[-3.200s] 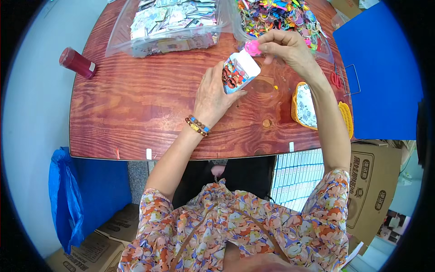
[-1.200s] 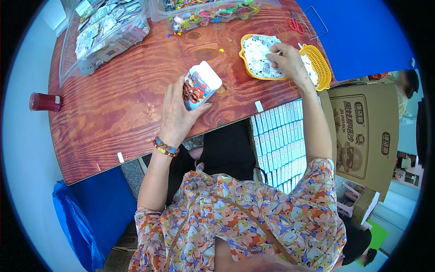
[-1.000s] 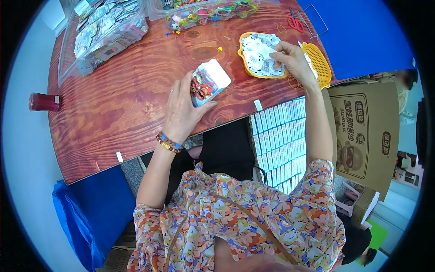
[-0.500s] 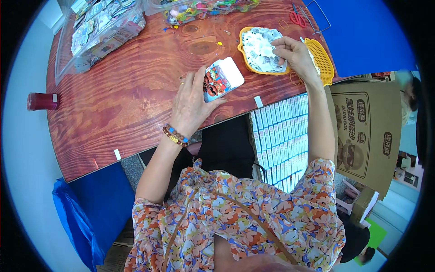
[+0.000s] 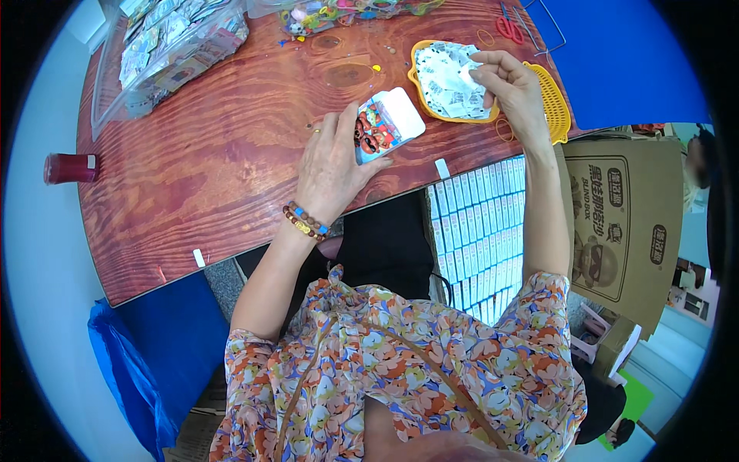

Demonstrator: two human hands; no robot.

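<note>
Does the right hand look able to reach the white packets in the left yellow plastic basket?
Probably yes: the right hand is over the basket, whose open top leaves packets exposed.

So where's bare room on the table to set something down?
Widest: table between red jar, card bin and left hand. Smaller, with a yellow scrap: between card bin and left yellow basket. Crowded: the right, with scissors, right yellow basket and right hand.

Tabletop (image 5: 231,146): glossy, grained wood. Small box (image 5: 377,138): smooth printed card. Shallow basket (image 5: 417,86): yellow plastic. Storage bin (image 5: 112,108): clear, shiny plastic. Shipping carton (image 5: 653,185): matt brown cardboard. Slips (image 5: 448,77): apparently paper, finish unclear.
</note>
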